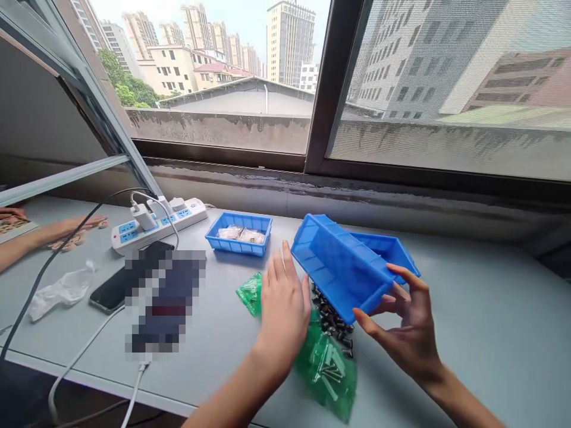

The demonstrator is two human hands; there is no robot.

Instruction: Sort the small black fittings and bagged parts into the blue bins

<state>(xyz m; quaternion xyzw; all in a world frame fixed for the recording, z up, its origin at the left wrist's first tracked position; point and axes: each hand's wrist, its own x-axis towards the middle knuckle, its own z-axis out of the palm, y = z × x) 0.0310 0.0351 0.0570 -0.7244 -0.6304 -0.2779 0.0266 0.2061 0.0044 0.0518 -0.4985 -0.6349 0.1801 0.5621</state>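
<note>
My right hand (pixel 408 321) grips the near end of a blue plastic bin (pixel 339 267), which is tipped up on its side over a pile of small dark screws (pixel 332 321) on the grey table (pixel 482 321). A second blue bin (pixel 392 249) lies just behind it. My left hand (pixel 285 303) hovers with fingers stretched out beside the tipped bin, above green plastic bags (pixel 328 371) that hold more screws.
A small blue tray (pixel 239 233) with clear packets sits further back. A white power strip (pixel 156 223) with plugged chargers, cables, a dark phone (pixel 113 288) and a crumpled clear bag (pixel 62 291) lie left. Another person's hand (pixel 66 229) rests at the far left. A window runs behind.
</note>
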